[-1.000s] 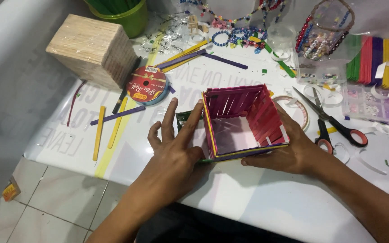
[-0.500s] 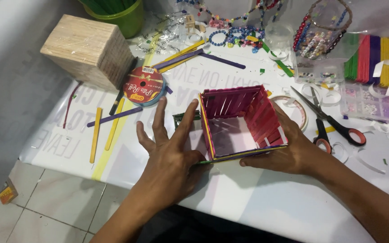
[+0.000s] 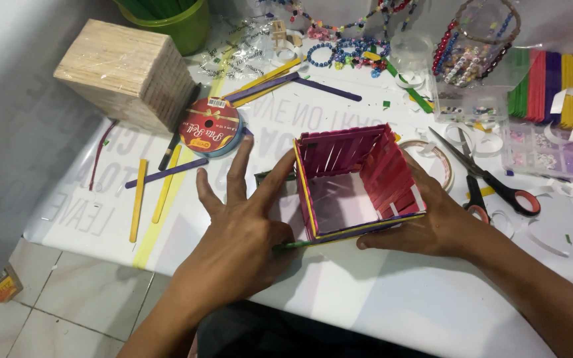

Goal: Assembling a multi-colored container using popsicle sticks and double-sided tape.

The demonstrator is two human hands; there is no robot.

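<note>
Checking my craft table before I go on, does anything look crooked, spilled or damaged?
The pink stick box between the hands looks uneven: its right wall's sticks are staggered. White paper scraps lie scattered by the scissors. Nothing looks broken.

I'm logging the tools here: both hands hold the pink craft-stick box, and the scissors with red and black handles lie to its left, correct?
Not quite. The head view shows the scissors lying right of the pink craft-stick box, beyond the right hand. The left hand does press the box's other side.
</note>
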